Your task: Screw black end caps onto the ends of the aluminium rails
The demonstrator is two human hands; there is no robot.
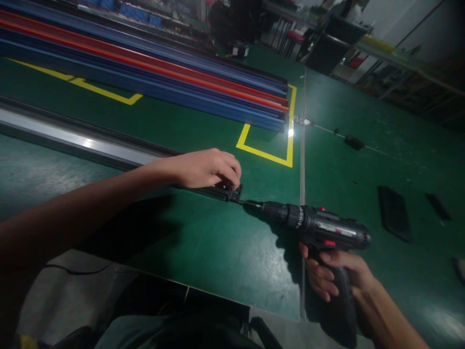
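My right hand [332, 271] is wrapped round the handle of a black cordless drill [316, 225] with red buttons. Its long bit [250, 203] points left and meets a small black end piece [235, 194] at the tip of a long metal profile [80, 138]. Over that end lies my left hand [212, 169], its fingers curled down and closed on the small black piece. The profile runs off to the left, silver on its top face with dark edges. My left fingertips partly hide the end piece, so its exact shape cannot be made out.
Blue and red long profiles [218, 82] lie in a bundle behind. Yellow tape [267, 155] marks the green table [225, 242], and a seam runs across it. On the right lie a dark phone-like slab [394, 213], a smaller dark strip [438, 206] and a cable with a black block [354, 142].
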